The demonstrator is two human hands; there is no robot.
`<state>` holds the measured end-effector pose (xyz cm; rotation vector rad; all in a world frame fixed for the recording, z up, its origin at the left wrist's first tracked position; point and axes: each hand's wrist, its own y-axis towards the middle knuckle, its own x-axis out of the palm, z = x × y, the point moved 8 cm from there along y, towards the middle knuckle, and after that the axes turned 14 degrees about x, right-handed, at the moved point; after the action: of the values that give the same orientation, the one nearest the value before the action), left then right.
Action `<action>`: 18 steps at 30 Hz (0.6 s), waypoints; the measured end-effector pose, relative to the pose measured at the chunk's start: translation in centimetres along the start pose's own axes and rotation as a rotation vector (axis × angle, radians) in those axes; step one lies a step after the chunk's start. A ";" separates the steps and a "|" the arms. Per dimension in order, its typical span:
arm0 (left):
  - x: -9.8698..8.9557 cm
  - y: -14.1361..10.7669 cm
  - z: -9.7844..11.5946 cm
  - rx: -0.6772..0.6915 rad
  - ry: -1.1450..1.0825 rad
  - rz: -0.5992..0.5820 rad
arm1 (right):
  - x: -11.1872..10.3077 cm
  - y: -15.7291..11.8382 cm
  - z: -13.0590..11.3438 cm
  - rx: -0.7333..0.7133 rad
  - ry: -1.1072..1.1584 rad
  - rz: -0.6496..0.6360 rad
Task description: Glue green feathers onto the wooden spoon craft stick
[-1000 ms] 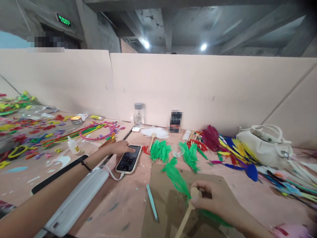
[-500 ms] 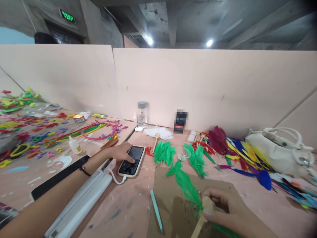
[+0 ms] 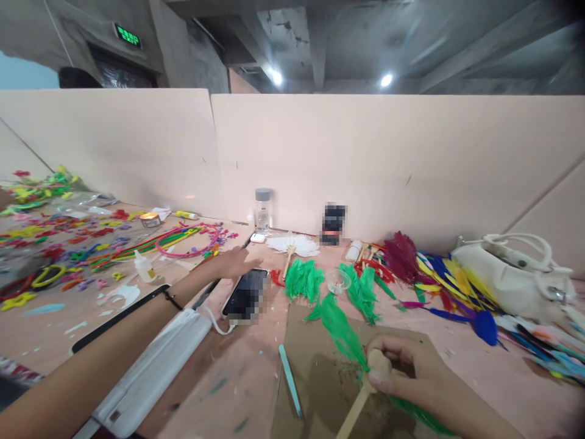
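Note:
My left hand (image 3: 237, 263) hovers at the upper left edge of the phone (image 3: 247, 296), fingers stretched out and holding nothing. A white cable runs from the phone's lower end. My right hand (image 3: 395, 366) pinches the rounded end of a wooden stick (image 3: 354, 414) above the brown cardboard (image 3: 315, 378). Green feathers (image 3: 340, 329) stick out from that end, and another green feather (image 3: 423, 417) shows below the hand. A light blue tweezer-like tool (image 3: 290, 381) lies left of the stick.
Green feather bunches (image 3: 304, 280), a small clear dish (image 3: 339, 281) and a white fan (image 3: 292, 244) lie behind the cardboard. A white bag (image 3: 507, 274) and coloured feathers are at right. At left are a glue bottle (image 3: 145, 267), a lit candle (image 3: 150, 219) and a long white device (image 3: 155, 372).
My left hand has lifted off the phone screen and moved back toward its upper left edge, fingers now extended. My right hand still grips the stick.

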<state>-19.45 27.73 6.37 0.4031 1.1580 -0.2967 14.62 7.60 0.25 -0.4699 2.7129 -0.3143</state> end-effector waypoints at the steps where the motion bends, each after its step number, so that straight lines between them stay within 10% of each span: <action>1: -0.6 0.5 1.0 0.030 0.011 0.022 | -0.1 0.0 -0.2 -0.007 -0.028 0.007; 10: -7.3 1.6 15.2 0.349 -0.168 0.388 | -1.6 -0.4 -3.9 -0.049 -0.099 -0.001; 18: -0.1 -2.4 19.3 0.387 -0.485 0.362 | -2.6 0.1 -5.2 -0.089 0.119 -0.028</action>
<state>-4.65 16.81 12.69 0.8196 0.5335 -0.2797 14.85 9.43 5.80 -0.5297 2.8477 -0.2369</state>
